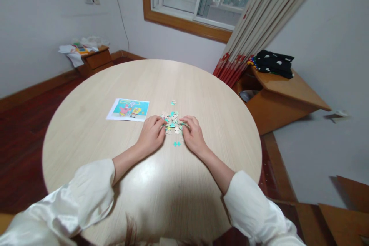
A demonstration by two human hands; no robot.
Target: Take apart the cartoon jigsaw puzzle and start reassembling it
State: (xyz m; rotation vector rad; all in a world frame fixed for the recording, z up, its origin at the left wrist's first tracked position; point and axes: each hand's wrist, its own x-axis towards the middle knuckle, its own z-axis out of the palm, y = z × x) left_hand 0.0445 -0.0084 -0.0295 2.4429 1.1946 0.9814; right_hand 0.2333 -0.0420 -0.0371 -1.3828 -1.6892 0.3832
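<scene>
Around the piled jigsaw pieces (173,125) on the tabletop (100,146), the left hand (152,130) and right hand (193,132) curl, whether gripping any I cannot tell, with a printed picture (129,109) left of the pieces.

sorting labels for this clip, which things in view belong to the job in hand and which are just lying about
In the job:
puzzle piece pile, between left hand and right hand
loose pieces near it
printed picture, probably

Lying about:
black patterned cloth, off the table
pale clutter, far left
</scene>
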